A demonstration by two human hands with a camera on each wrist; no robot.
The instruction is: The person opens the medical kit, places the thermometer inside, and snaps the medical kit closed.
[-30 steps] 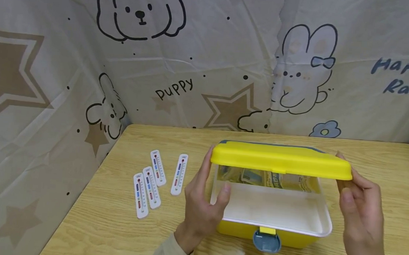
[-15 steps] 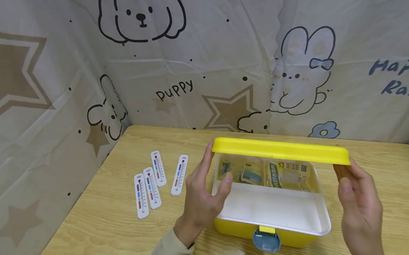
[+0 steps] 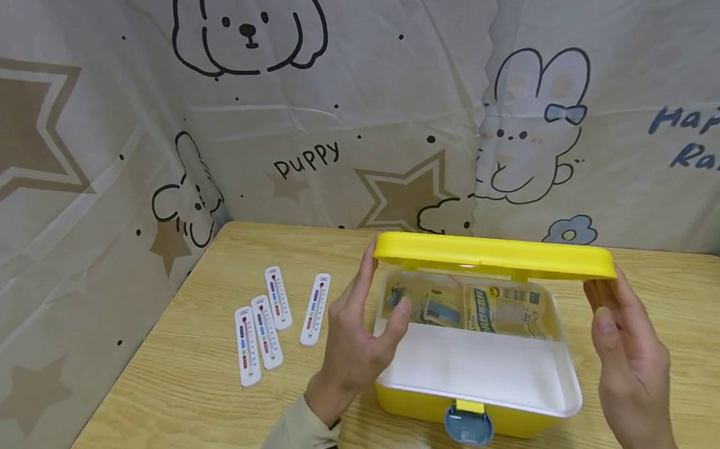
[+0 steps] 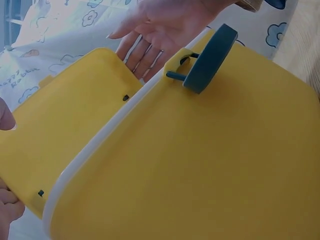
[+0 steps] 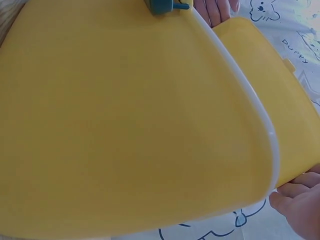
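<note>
A yellow storage box sits on the table, its yellow lid raised. My left hand has its fingers extended along the lid's left end, thumb apart over the white tray. At the lid's right end, the fingers of my right hand touch its underside, thumb free. The right wrist view shows the right hand at the lid's corner, beyond the box wall. A blue-grey latch hangs down at the box front. Behind the tray, packets show through a clear cover.
Several white thermometer cards lie left of the box on the wooden table. A printed cloth hangs behind the table and along its left side.
The lid has swung further up and back, with both hands following at its ends. More of the packets at the back of the box now shows. The thermometer cards have stayed in place.
</note>
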